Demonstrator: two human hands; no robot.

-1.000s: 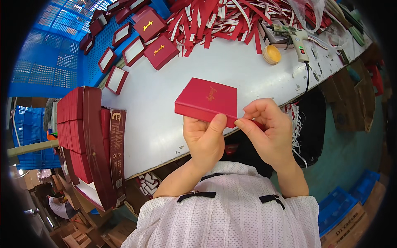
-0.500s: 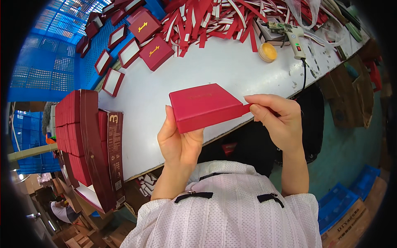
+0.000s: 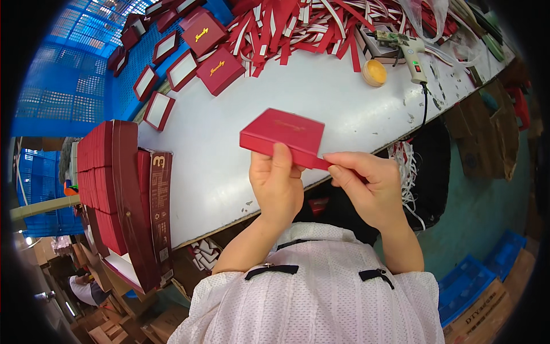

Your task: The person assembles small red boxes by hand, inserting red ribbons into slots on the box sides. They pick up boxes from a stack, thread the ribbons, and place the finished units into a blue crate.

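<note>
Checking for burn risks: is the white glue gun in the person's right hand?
No, the white glue gun lies apart on the table, while the right hand is at the corner of the red box.

Gold script gleams on the upper red box (image 3: 204, 33) and the lower red box (image 3: 221, 72); I'm catching fainter, blurred lettering across the tilted red box (image 3: 285, 128). Over left, the maroon carton (image 3: 161, 200) shows me one big pale character, small print, a square code; bottom right, dark lettering marks the brown carton (image 3: 484, 307).
</note>
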